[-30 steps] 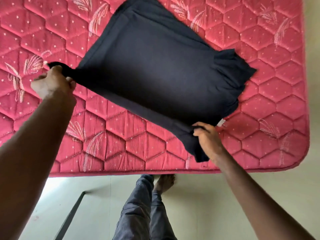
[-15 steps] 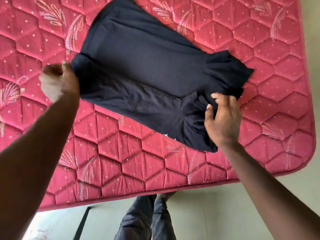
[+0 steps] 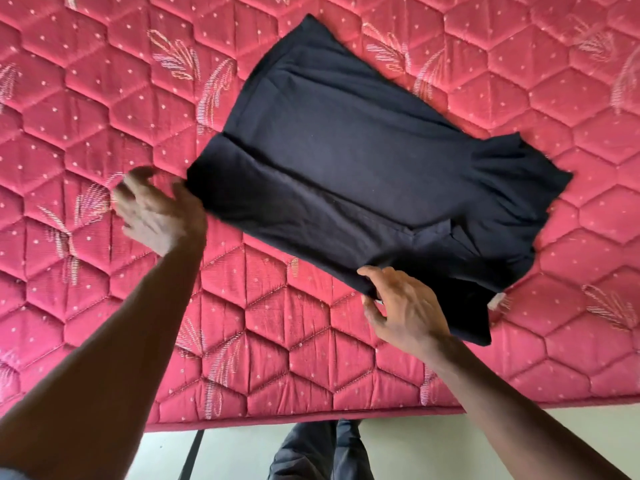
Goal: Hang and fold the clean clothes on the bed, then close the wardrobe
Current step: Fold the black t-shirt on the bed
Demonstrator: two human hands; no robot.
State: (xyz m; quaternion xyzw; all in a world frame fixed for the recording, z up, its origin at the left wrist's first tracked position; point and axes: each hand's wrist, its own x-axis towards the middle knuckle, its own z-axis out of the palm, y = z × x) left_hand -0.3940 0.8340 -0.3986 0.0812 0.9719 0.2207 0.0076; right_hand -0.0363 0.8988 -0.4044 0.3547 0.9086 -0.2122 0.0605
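Note:
A dark navy shirt lies flat on the red quilted mattress, its near long side folded over onto the body and a sleeve bunched at the right. My left hand hovers blurred at the shirt's left corner, fingers spread and holding nothing. At the shirt's near edge my right hand has relaxed fingers, its fingertips touching the folded edge. A small white label peeks out at the shirt's lower right.
The mattress's front edge runs across the bottom, with pale floor below it. My legs in grey trousers stand at that edge. A dark bar of the bed frame shows on the floor.
The near side of the shirt has been folded over onto its body. Both hands have let go of the cloth; the left drew off the left corner, the right dropped to the near edge.

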